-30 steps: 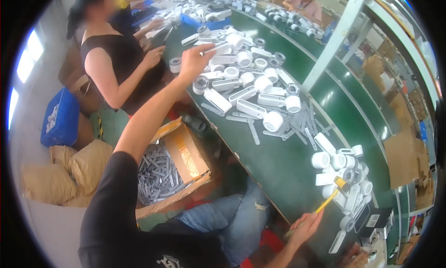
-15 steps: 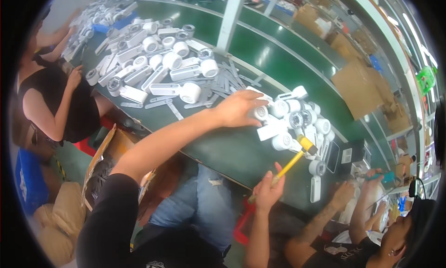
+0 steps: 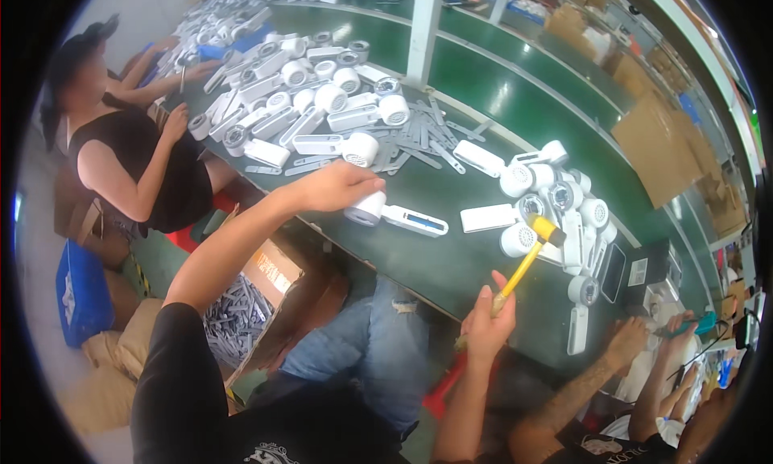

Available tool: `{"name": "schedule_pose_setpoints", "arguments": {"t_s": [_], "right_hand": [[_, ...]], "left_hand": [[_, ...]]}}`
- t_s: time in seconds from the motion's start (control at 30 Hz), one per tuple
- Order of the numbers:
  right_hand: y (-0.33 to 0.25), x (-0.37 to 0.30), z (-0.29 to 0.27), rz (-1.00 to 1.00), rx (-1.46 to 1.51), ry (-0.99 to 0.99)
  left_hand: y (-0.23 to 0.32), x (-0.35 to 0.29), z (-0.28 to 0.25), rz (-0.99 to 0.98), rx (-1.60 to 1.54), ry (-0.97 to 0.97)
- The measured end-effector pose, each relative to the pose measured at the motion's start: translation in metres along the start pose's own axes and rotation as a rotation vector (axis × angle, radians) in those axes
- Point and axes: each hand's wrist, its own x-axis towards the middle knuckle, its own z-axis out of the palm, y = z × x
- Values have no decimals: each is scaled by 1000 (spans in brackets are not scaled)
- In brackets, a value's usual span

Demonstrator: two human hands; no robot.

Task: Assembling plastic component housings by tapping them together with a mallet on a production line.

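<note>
A white handheld fan lies low over the near part of the table. Its round head is gripped by my left hand, and the handle points right with a dark slot along its face. My right hand is closed around the shaft of a yellow mallet, whose head is raised in front of a cluster of fans. Those white fans lie jumbled on the right side of the table. Beyond my left hand, a larger heap of similar fans spreads away to the far left.
Thin grey strips lie loose beside the larger heap. Below the table edge stands an open cardboard box full of grey strips. One person works at the left; another person's forearm reaches in at the lower right. A metal post rises behind the table.
My left hand has moved left from the right-hand cluster and now holds a fan over the near table. The right hand still grips the mallet. The whole view has shifted slightly.
</note>
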Motion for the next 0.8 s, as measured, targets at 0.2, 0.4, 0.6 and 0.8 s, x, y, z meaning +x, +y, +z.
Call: {"name": "schedule_pose_setpoints", "arguments": {"t_s": [0.2, 0.4, 0.6, 0.8], "right_hand": [[-40, 9, 43, 55, -419, -189], [-37, 22, 51, 123, -433, -319], [-9, 14, 26, 126, 7, -58], [-1, 17, 32, 112, 100, -99]], "left_hand": [[9, 12, 15, 106, -3, -99], [8, 21, 16, 137, 56, -151], [10, 134, 51, 621, 418, 366], [-11, 177, 60, 773, 741, 384]]}}
